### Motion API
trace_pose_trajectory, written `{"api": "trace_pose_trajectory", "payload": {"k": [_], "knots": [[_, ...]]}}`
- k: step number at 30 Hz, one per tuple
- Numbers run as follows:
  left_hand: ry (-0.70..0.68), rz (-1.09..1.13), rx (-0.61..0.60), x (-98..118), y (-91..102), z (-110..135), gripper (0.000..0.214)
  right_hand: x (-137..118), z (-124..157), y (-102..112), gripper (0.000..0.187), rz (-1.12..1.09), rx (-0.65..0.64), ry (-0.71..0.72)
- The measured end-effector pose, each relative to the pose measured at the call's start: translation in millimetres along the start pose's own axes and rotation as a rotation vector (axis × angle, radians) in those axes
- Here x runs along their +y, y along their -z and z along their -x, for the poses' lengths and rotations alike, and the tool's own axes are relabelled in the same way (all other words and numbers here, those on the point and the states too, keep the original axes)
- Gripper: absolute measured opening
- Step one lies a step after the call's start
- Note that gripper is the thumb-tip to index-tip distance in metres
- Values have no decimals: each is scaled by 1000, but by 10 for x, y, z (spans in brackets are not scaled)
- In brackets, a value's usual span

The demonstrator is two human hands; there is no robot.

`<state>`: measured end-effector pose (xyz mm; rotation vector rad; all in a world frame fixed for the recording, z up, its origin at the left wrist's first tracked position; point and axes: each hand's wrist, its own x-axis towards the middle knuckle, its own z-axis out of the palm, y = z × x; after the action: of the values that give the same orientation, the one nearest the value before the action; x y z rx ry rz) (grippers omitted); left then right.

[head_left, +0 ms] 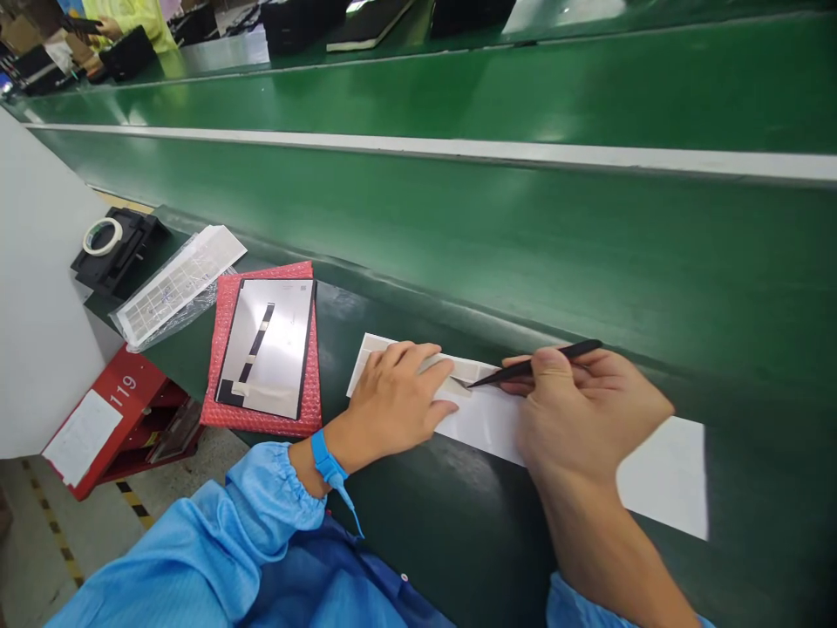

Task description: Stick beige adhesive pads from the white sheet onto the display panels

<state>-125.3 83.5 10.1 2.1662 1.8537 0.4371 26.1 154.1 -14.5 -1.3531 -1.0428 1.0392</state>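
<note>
A long white sticker sheet (pixel 663 475) lies across the green mat, with pale pieces on its left half. My left hand (pixel 396 397) rests on that half, fingers stretched out and pressing it down. Black tweezers (pixel 555 356) are gripped in my right hand (pixel 581 410). Their tip touches the edge of a pale sticker near my left fingertips. To the left, a flat display panel (pixel 281 327) with a silver back and a dark ribbon strip lies on pink bubble wrap (pixel 219 384). My right hand hides part of the sheet.
Farther left are a bagged sheet of grid labels (pixel 187 283) and a tape roll (pixel 103 236) on a black block (pixel 121 262). A red bin marked 119 (pixel 124 410) sits below the edge. Behind runs a green conveyor (pixel 458 209); a person in yellow (pixel 144 22) is far left.
</note>
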Motion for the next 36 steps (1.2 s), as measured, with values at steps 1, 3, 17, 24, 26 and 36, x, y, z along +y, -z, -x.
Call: {"api": "trace_pose_trajectory", "payload": {"k": [1, 3, 17, 24, 26, 36], "knots": [[1, 5, -3, -7, 1, -2, 40, -10, 6, -2, 33, 2, 0, 11], [-1, 16, -6, -21, 3, 0, 41, -36, 16, -4, 35, 1, -2, 19], [-120, 0, 100, -334, 46, -32, 43, -106, -92, 121, 59, -336, 58, -36], [-213, 148, 310, 166, 80, -225, 27, -236, -279, 2007, 49, -249, 446, -30], [-305, 214, 103, 724, -10, -211, 31, -291, -255, 2696, 33, -238, 582, -84], [-327, 275, -510, 2941, -1122, -754, 33, -477, -633, 4363, 30, -82, 914, -342]]}}
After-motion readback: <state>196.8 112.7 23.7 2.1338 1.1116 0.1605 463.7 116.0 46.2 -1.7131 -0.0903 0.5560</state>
